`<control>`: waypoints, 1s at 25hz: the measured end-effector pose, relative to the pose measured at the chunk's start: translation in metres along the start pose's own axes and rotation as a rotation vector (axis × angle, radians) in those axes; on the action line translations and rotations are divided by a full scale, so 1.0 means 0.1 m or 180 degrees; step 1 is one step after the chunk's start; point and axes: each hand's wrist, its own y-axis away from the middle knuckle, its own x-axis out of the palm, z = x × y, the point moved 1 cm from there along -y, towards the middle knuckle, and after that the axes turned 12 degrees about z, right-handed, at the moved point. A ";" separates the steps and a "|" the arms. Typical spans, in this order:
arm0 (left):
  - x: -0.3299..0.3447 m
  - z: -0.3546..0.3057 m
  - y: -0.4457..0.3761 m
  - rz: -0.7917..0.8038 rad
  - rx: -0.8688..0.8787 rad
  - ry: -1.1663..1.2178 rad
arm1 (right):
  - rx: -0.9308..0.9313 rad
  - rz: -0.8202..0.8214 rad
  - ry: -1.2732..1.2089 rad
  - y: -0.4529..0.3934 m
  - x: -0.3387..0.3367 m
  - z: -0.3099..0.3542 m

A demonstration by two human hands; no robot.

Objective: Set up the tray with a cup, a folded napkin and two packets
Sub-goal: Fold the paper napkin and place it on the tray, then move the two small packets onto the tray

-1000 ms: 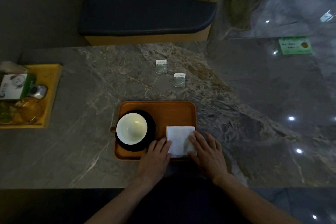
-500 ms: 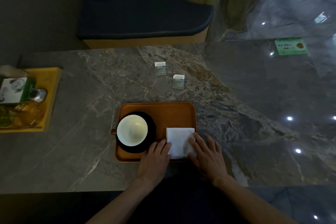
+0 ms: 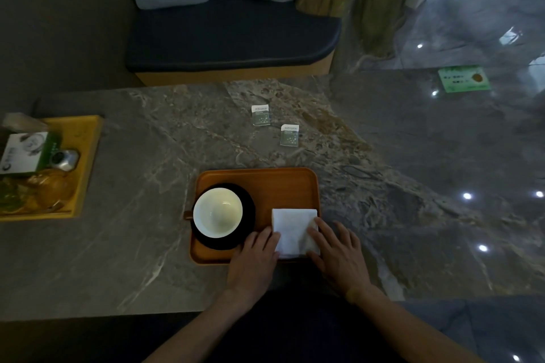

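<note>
An orange-brown tray (image 3: 280, 183) lies on the marble table in front of me. On its left half a white cup (image 3: 217, 213) stands on a black saucer (image 3: 249, 209). A folded white napkin (image 3: 292, 227) lies flat in the tray's near right corner. My left hand (image 3: 255, 265) rests at the napkin's left edge, fingers flat and touching it. My right hand (image 3: 339, 256) lies on the napkin's right side, fingers spread over it. Two small green and white packets (image 3: 260, 115) (image 3: 289, 135) lie on the table beyond the tray.
A yellow tray (image 3: 85, 156) at the left edge holds a box, a small metal item and wrapped goods. A green card (image 3: 463, 79) lies far right. Beyond the table stands a dark blue bench (image 3: 233, 38) with two pale cushions.
Both hands stay on the napkin with only slight shifts of the fingers. The view has tilted a little.
</note>
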 end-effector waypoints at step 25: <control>-0.62 -0.09 -0.03 0.0080 -0.0008 0.0446 | -0.0403 0.0592 0.0055 -0.14 -0.83 -0.40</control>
